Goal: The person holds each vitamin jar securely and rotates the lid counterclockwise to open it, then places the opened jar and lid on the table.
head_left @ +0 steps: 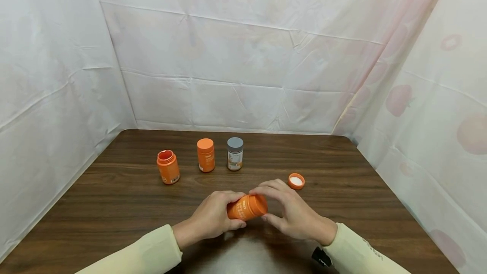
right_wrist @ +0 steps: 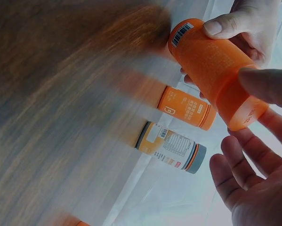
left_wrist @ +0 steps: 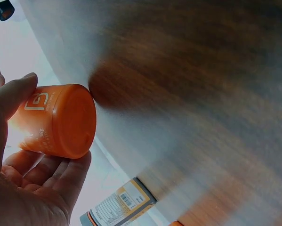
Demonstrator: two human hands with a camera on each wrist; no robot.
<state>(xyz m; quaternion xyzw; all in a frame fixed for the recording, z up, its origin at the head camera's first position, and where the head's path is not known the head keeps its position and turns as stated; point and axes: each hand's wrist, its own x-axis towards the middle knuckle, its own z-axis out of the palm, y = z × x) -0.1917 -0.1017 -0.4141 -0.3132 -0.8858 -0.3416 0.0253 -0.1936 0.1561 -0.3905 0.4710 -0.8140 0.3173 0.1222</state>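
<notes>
Currently, the left hand [head_left: 214,217] grips the tilted orange bottle [head_left: 240,209], nearside of the grey-capped jar [head_left: 234,160]; the right hand [head_left: 293,212] pinches the bottle's cap [head_left: 259,204]. Insufficient left-hand pressure could cause slippage.

Bench [head_left: 125,185], dark brown with wood grain, as you face it. On your left stands an uncapped orange bottle [head_left: 170,171]; next, a capped orange bottle [head_left: 206,157]; just beside it, a grey-capped bottle [head_left: 234,155] with a pale label. Well apart, to your right, an orange cap [head_left: 296,181] lies upturned, white inside.
</notes>
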